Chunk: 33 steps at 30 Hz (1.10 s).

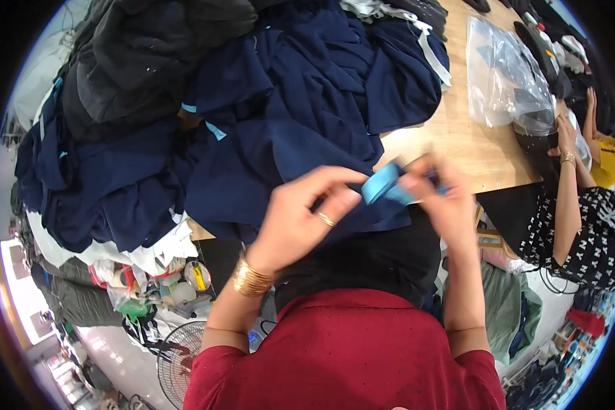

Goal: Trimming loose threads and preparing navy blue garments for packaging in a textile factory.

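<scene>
Closest to me, red shirt (348,352), arms out to the table (499,154). L hand (304,212), gold bangles (253,277) at the wrist, has thumb & forefinger curved, tips right by the blue strip (380,183); can't tell if they grip it. R hand (447,195) is blurred, but fingers look closed on the strip. Strip's btwn the hands, over the near edge of the navy cloth (253,171). Cloth lies bunched across the table, a light-blue tab (216,130) showing; grey cloth (130,68) heaped on it, upper L. Down L, a fan (178,362) by the floor. Over on the R, clear plastic bag (495,75) on the table, & near it a co-worker (567,236) in a B&W patterned top, another person (607,164) in yellow beyond.
</scene>
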Motion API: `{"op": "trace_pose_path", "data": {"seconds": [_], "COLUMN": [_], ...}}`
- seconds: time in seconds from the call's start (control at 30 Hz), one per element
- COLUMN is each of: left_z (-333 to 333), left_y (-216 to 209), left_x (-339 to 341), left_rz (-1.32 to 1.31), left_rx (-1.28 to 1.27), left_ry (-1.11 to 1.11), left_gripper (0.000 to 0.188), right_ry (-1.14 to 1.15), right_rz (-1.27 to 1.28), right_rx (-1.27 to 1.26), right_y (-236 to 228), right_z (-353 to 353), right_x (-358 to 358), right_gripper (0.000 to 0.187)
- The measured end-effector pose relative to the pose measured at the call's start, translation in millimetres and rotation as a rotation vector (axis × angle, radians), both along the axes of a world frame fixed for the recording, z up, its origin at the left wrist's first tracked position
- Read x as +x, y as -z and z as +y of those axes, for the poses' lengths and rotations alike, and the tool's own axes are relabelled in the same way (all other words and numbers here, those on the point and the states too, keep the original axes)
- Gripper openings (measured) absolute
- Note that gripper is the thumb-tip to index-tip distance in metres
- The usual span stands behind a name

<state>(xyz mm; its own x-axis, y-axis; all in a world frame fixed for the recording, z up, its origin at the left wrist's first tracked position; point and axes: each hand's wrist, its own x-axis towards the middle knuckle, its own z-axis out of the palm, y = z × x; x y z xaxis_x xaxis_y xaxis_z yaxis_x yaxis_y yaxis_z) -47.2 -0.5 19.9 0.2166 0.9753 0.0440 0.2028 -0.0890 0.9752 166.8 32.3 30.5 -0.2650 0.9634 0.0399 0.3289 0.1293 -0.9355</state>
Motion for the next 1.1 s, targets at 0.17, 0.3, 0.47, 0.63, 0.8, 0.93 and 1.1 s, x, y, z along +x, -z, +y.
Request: {"op": "trace_pose_path", "data": {"seconds": [0.17,0.3,0.47,0.63,0.8,0.93,1.1], "left_z": [5,-10,-29,-36,-31,-49,30], "left_y": [24,60,56,70,71,78,-60], "left_x": [-103,-139,-142,-162,-151,-150,-79], "left_rz": [0.847,0.819,0.543,0.059,-0.494,-0.501,0.096], "left_rx": [0.338,0.059,-0.225,-0.383,-0.579,-0.696,0.256], "left_ry": [-0.560,-0.496,-0.541,-0.449,-0.489,-0.309,-0.234], "left_gripper": [0.047,0.052,0.051,0.053,0.035,0.042,0.072], "right_ry": [0.587,0.714,0.580,0.605,0.680,0.806,0.564], "right_rz": [0.575,0.124,0.488,0.552,0.209,0.759,0.469], "right_rx": [-0.075,-0.260,-0.401,-0.511,-0.362,-0.160,0.210], "right_y": [20,70,112,109,118,25,-55], "right_z": [39,69,54,45,37,26,86], "right_x": [89,121,107,78,63,58,121], "right_gripper": [0.008,0.012,0.009,0.031,0.033,0.037,0.032]}}
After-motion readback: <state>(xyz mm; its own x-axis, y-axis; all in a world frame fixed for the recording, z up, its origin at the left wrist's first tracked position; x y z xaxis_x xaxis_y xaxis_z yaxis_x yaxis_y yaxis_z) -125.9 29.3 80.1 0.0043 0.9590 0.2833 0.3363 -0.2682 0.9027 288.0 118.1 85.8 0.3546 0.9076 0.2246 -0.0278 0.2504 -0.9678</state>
